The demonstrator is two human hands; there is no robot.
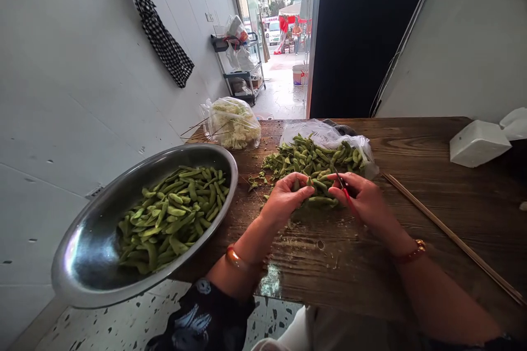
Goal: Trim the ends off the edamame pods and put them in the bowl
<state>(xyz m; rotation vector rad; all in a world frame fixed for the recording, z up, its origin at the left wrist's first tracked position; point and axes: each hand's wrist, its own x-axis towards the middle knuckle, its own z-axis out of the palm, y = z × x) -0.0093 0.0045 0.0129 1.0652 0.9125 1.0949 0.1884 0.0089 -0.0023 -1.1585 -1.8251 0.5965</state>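
My left hand (286,197) pinches an edamame pod (309,181) between thumb and forefinger, above the table. In my right hand (364,197) is a small pair of red-handled scissors (349,197), its dark tip pointing up and left, a short way from the pod. Just beyond both hands lies a heap of edamame pods (302,154), partly on a clear plastic bag (313,130). To the left, a large steel basin (231,167) holds many more green pods (177,214).
A bagged cauliflower (234,123) sits at the table's far left. Long thin sticks (448,230) lie across the right side of the wooden table (415,148), near a white box (480,142). Beyond the table, a shelf cart (242,74) stands by the open doorway.
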